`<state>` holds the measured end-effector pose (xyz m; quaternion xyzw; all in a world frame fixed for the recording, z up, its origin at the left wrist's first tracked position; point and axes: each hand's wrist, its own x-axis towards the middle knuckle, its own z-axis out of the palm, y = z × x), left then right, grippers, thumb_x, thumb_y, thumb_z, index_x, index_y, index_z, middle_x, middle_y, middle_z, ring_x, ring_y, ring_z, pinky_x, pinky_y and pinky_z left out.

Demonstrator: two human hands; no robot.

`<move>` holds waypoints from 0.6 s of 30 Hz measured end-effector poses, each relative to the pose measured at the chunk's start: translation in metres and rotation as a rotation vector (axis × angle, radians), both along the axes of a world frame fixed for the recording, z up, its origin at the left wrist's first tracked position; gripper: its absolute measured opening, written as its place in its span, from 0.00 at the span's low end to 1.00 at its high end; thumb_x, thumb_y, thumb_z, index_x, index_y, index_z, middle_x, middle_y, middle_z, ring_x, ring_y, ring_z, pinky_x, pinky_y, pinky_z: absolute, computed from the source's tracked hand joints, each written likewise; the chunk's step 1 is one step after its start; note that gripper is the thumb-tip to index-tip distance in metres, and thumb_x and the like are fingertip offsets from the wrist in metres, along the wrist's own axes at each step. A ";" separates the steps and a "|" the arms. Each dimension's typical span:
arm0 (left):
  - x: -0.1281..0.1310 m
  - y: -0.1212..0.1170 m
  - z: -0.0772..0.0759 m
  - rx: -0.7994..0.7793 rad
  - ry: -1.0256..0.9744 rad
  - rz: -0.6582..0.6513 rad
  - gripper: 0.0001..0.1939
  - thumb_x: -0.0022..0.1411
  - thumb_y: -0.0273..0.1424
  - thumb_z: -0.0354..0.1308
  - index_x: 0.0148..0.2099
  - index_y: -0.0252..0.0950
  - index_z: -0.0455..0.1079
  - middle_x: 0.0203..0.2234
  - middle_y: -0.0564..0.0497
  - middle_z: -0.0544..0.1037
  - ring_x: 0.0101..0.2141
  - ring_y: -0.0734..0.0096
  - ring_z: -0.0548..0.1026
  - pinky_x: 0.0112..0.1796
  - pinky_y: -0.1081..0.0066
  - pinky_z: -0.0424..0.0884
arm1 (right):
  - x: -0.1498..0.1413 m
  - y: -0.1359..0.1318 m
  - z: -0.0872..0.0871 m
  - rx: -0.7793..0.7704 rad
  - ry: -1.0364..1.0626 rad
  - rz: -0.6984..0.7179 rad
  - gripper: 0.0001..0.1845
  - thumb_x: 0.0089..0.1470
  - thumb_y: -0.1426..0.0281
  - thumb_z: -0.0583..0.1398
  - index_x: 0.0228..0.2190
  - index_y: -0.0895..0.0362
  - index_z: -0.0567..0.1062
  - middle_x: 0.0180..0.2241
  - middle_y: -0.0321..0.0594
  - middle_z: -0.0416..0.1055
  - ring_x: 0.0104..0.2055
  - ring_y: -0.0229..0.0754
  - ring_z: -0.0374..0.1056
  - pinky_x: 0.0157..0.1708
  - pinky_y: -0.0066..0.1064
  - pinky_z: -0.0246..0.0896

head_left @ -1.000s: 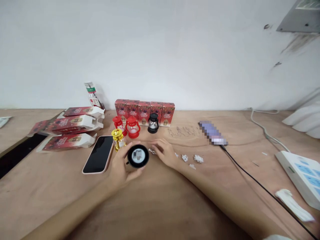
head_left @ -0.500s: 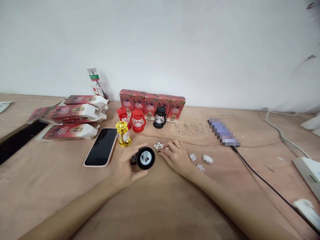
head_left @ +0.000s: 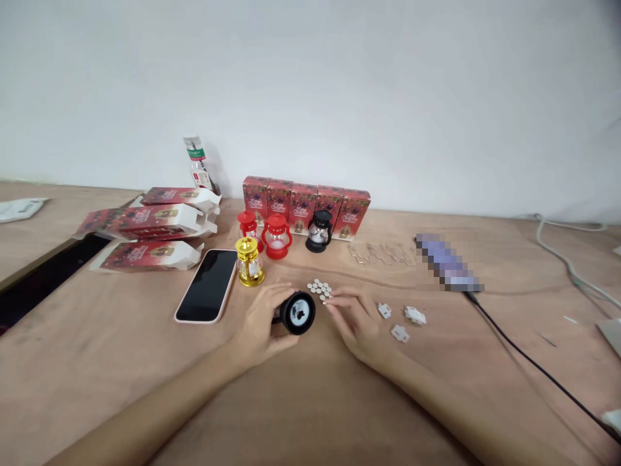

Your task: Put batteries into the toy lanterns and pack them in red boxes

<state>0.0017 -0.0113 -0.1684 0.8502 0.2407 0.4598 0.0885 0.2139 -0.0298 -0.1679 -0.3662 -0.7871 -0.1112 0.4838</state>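
My left hand (head_left: 259, 327) is wrapped round a small black lantern (head_left: 299, 312), tipped over so its round base faces me. A white recess with dark and metallic parts shows in that base. Just to the right, my right hand (head_left: 356, 320) has its thumb and fingertips together on a tiny shiny disc that looks like a button cell (head_left: 325, 302). Against those fingertips lies a cluster of round silvery button cells (head_left: 317, 286). Beyond my left hand stand a gold lantern (head_left: 250, 262), two red lanterns (head_left: 277, 237) and another black lantern (head_left: 319, 232), all upright.
Red printed boxes (head_left: 305, 208) stand in a row at the back; flattened ones (head_left: 155, 221) lie left. A phone (head_left: 206, 286) lies near my left hand. White plastic pieces (head_left: 400, 333) and thin wire pieces (head_left: 381, 254) lie right, before a blurred-out phone (head_left: 446, 262) on a black cable (head_left: 514, 346).
My right hand has drawn back slightly from the button cells, with one now between its fingertips. The lantern stays in my left hand, base towards me. The whole view has shifted a little.
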 end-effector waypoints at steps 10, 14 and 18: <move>0.004 -0.002 -0.005 0.101 0.105 -0.054 0.26 0.63 0.35 0.55 0.59 0.33 0.55 0.46 0.38 0.72 0.50 0.55 0.70 0.48 0.54 0.70 | -0.019 -0.015 0.001 0.109 0.040 -0.018 0.05 0.59 0.75 0.57 0.34 0.55 0.72 0.36 0.42 0.67 0.38 0.41 0.66 0.38 0.35 0.63; 0.004 -0.002 -0.004 0.116 0.135 -0.033 0.25 0.63 0.35 0.55 0.59 0.33 0.55 0.45 0.39 0.73 0.50 0.55 0.70 0.47 0.55 0.70 | -0.018 -0.015 0.001 0.101 0.036 -0.031 0.03 0.59 0.73 0.57 0.34 0.54 0.71 0.37 0.42 0.68 0.38 0.41 0.66 0.37 0.35 0.63; 0.002 -0.003 -0.002 0.081 0.123 0.034 0.26 0.60 0.33 0.57 0.58 0.34 0.56 0.45 0.39 0.73 0.48 0.54 0.72 0.46 0.56 0.71 | -0.006 -0.005 -0.003 0.070 0.061 -0.043 0.05 0.60 0.74 0.54 0.36 0.54 0.69 0.37 0.43 0.69 0.39 0.43 0.67 0.37 0.36 0.63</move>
